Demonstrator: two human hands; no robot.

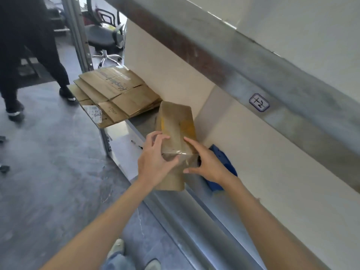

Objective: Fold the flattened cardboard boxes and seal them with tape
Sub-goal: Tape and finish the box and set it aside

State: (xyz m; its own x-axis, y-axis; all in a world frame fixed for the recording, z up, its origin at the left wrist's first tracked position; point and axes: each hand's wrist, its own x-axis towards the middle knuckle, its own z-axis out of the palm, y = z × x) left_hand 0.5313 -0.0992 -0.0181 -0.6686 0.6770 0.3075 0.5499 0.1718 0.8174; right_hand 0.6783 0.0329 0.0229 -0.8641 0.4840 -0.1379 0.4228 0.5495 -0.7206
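A small folded cardboard box (176, 125) stands on the steel bench (124, 151), with clear tape running over its top seam and down its near face. My left hand (154, 158) grips the box's left side, thumb on the near face and fingers curled over the top edge. On the box's right edge lies my right hand (207, 162), index finger stretched along the top and thumb pressing the taped near face. A blue tape dispenser (224, 158) lies on the bench just behind my right hand. A stack of flattened cardboard boxes (116, 92) lies at the bench's far end.
A white wall panel (253, 162) and a metal rail (272, 75) run along the bench's right side. A person in dark clothes (29, 55) stands on the grey floor at the far left. An office chair (105, 38) stands behind the stack.
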